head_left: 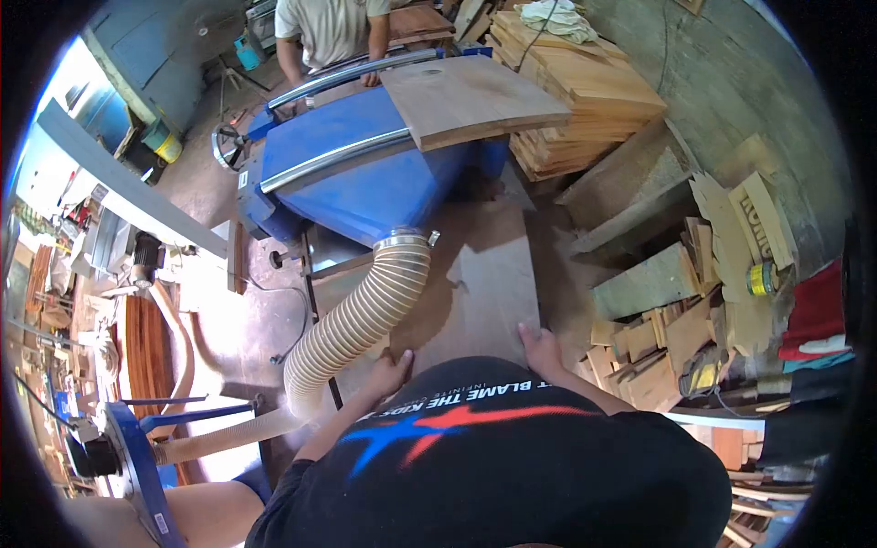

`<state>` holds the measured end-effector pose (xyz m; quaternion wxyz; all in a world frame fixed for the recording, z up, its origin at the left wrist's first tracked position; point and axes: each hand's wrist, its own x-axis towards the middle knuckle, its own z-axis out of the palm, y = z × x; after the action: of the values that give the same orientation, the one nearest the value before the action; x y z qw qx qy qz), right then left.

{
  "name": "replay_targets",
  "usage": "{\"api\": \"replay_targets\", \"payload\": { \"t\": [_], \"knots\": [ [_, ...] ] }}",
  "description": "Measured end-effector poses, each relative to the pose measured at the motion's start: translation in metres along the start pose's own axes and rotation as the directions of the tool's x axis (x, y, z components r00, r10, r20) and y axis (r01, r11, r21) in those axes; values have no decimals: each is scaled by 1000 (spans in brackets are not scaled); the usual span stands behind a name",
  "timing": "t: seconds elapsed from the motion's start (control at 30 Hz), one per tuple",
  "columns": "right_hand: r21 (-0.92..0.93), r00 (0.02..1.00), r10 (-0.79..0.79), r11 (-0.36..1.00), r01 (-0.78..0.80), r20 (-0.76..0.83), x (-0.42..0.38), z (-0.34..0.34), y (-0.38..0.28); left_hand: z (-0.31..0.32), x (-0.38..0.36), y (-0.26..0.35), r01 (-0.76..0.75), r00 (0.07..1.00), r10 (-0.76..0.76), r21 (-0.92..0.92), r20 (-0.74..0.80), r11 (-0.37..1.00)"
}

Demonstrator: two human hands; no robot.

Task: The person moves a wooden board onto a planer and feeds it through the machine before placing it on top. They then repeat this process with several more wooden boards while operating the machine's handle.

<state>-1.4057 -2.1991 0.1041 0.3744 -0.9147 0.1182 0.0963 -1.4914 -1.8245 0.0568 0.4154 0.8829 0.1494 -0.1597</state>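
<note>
A wide wooden board (pixel 493 283) stretches from beneath the blue planer-like machine (pixel 347 178) toward my body. My left hand (pixel 391 373) grips its left edge near my waist, thumb on top. On the opposite edge, my right hand (pixel 543 352) holds the board the same way. The fingers of both hands are mostly hidden under the wood. Just left of the board, a ribbed dust hose (pixel 365 315) runs down from the metal clamp on the machine's hood. Another wooden panel (pixel 475 96) lies on top of the machine.
Across the machine stands another person (pixel 331 36), hands near its far side. Stacked boards (pixel 585 82) rise at the back right. Offcuts (pixel 653 352) and cardboard (pixel 754 228) crowd the right wall. A dust collector (pixel 128 466) with a blue frame stands at lower left.
</note>
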Motion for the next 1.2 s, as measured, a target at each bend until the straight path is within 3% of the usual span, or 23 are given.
{"api": "replay_targets", "payload": {
  "t": [0.07,0.17,0.23,0.27,0.33,0.43,0.53,0.6,0.67,0.7,0.83,0.87,0.93,1.03,1.13,1.2],
  "knots": [
    [57,997,49,997,-45,-65,-11,3,27,-24,2,63,31,995,-34,34,92,999],
    [93,960,250,966,-240,-124,-31,-3,67,-17,22,101,-130,987,106,215,118,968],
    [134,877,461,886,-445,-135,-41,-4,87,-20,30,140,-212,966,178,176,188,961],
    [199,865,471,877,-438,-172,-47,-7,89,-21,34,158,-252,951,215,156,221,955],
    [323,836,491,854,-407,-245,-59,-18,87,-13,44,183,-339,921,292,165,257,926],
    [331,827,447,881,-339,-342,-61,-44,92,-13,42,228,-421,887,386,100,254,901],
    [564,874,321,823,-65,-366,-57,-94,44,-34,28,270,-415,899,397,74,185,907],
    [389,864,45,903,179,-502,-38,-127,23,-50,23,289,-411,907,401,59,128,910],
    [320,942,51,945,62,-332,-22,-177,-10,-69,17,300,-415,908,413,18,67,910],
    [345,956,13,934,93,-294,-12,-192,-28,-82,10,311,-390,920,389,39,41,920],
    [332,993,-70,938,97,-92,33,-240,-104,-100,8,310,-512,858,468,-294,-211,807],
    [357,998,-55,932,58,-19,42,-252,-127,-106,8,311,-437,899,395,-346,-190,830],
    [602,988,-38,796,-59,148,74,-268,-153,-122,6,323,-292,956,266,-450,-121,844],
    [431,996,-3,902,-33,84,131,-283,-185,-149,6,342,-120,989,149,-593,-1,796],
    [578,825,-153,780,-238,545,155,-310,-226,-158,23,351,-68,992,126,-735,24,674],
    [651,794,-240,720,-241,559,189,-315,-232,-166,37,358,-71,990,138,-807,13,586]
  ]
}}
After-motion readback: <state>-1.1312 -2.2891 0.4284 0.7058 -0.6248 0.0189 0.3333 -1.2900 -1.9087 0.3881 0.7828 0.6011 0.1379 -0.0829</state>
